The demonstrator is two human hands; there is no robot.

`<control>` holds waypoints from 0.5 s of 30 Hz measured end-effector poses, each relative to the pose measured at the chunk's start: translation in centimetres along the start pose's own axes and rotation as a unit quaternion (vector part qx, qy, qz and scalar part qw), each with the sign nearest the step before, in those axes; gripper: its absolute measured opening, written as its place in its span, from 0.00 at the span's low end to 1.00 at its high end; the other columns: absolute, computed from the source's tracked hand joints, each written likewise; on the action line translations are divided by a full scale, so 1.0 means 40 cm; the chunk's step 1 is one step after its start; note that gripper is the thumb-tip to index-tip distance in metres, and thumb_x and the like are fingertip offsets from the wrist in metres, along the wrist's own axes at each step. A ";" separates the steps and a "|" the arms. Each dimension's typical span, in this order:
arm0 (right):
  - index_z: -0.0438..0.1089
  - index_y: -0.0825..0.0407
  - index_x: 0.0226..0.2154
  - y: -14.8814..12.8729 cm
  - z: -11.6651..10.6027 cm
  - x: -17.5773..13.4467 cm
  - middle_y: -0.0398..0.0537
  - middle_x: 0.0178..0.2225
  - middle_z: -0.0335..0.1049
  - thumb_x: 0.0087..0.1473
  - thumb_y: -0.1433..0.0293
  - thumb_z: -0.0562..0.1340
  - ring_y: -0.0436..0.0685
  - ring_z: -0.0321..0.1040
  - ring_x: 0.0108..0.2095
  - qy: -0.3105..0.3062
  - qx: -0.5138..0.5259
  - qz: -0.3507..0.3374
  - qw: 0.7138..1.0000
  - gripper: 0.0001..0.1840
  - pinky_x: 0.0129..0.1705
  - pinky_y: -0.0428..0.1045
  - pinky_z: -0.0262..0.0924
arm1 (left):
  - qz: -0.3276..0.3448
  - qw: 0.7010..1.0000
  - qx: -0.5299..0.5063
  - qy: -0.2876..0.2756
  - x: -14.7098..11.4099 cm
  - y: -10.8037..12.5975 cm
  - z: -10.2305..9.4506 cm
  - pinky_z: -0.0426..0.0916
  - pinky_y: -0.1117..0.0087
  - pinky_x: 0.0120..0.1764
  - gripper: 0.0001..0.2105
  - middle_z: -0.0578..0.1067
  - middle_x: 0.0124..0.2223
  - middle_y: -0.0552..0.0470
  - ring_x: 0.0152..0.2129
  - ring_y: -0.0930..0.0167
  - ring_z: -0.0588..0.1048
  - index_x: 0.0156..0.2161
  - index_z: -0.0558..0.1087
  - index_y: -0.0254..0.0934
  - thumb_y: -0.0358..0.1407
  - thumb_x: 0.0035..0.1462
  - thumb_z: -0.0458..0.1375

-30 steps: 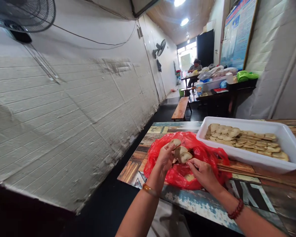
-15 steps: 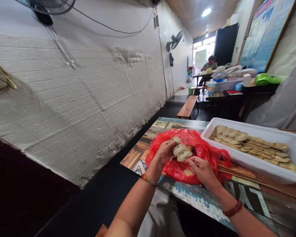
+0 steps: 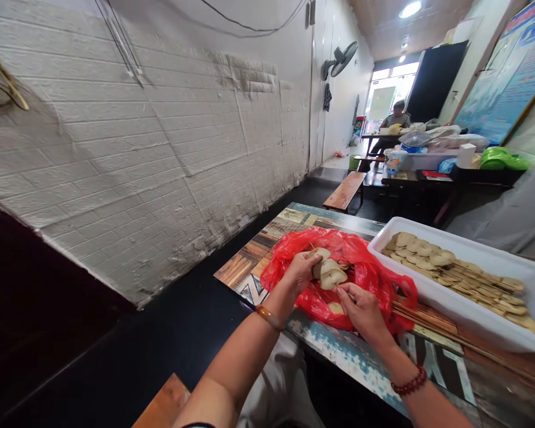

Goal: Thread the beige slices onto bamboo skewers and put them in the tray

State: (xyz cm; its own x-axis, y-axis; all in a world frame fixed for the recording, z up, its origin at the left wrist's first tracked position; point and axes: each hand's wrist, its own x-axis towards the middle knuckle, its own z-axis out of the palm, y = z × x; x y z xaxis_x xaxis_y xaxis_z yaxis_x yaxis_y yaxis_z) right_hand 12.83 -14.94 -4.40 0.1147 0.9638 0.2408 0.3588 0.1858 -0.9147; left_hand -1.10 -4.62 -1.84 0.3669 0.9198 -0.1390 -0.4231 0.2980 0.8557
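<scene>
Above a red plastic bag (image 3: 279,258), a short row of pale round food slices (image 3: 332,278) is threaded on a thin skewer, its tip poking out near the upper slice. My left hand (image 3: 302,268) is closed around the upper slices, thumb on top. At the row's lower end, my right hand (image 3: 355,302) pinches the skewer, its fingertips by the edge of the lowest slice. The skewer's lower part is hidden by those fingers. Another pale slice (image 3: 336,308) lies in the bag beneath.
A white plastic tub (image 3: 455,318) of skewered slices stands right of the bag. Bare skewers (image 3: 432,324) lie on the patterned table (image 3: 245,270) before it. Beyond are a wooden bench (image 3: 345,190), a cluttered table and a seated person (image 3: 396,119). A white wall runs along the left.
The camera view has tilted down and turned slightly left. Both hands keep their grip on the skewer and slices, with the right fingers only slightly shifted.
</scene>
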 end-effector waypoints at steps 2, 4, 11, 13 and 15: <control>0.71 0.52 0.28 0.007 0.001 0.001 0.38 0.15 0.58 0.55 0.53 0.56 0.50 0.55 0.17 -0.006 0.011 0.007 1.000 0.20 0.21 0.46 0.51 | -0.003 1.000 -0.004 -0.008 -0.002 0.000 0.001 0.65 0.71 0.30 0.20 0.74 0.28 0.49 0.23 0.73 0.71 0.31 0.72 0.29 0.40 0.34 0.70; 0.70 0.53 0.28 0.015 0.002 0.003 0.37 0.14 0.57 0.55 0.53 0.55 0.49 0.54 0.16 -0.013 0.025 0.014 0.999 0.21 0.20 0.45 0.50 | -0.008 0.999 -0.014 -0.027 -0.006 0.003 -0.001 0.67 0.70 0.32 0.20 0.75 0.30 0.49 0.24 0.72 0.72 0.33 0.73 0.29 0.40 0.35 0.70; 0.71 0.54 0.31 0.026 -0.001 0.011 0.37 0.14 0.58 0.55 0.53 0.55 0.49 0.55 0.16 -0.007 0.041 0.023 0.999 0.21 0.20 0.45 0.50 | -0.027 0.997 -0.033 -0.057 -0.019 -0.006 -0.028 0.70 0.69 0.31 0.18 0.75 0.32 0.48 0.25 0.71 0.74 0.37 0.73 0.31 0.41 0.43 0.67; 0.71 0.55 0.31 0.026 -0.006 0.014 0.37 0.14 0.58 0.55 0.53 0.56 0.49 0.55 0.16 -0.002 0.035 0.022 0.999 0.22 0.19 0.45 0.50 | -0.023 0.998 -0.037 -0.051 -0.021 -0.012 -0.029 0.70 0.70 0.30 0.17 0.75 0.31 0.49 0.24 0.72 0.74 0.37 0.73 0.31 0.39 0.43 0.67; 0.72 0.55 0.30 0.024 -0.017 0.019 0.38 0.13 0.59 0.54 0.53 0.57 0.49 0.55 0.16 0.013 0.025 0.019 0.999 0.22 0.19 0.45 0.51 | -0.019 0.998 -0.039 -0.041 -0.025 -0.014 -0.028 0.71 0.70 0.31 0.15 0.76 0.31 0.49 0.24 0.72 0.75 0.37 0.72 0.31 0.38 0.44 0.67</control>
State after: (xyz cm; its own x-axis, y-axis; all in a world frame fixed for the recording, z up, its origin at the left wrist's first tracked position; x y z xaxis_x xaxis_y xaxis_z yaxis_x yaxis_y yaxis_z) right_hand 13.90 -14.18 -4.86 0.1524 0.9649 0.2138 0.3080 0.1592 -0.9380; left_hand -2.17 -5.40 -2.75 0.4500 0.8840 -0.1269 -0.4688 0.3548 0.8089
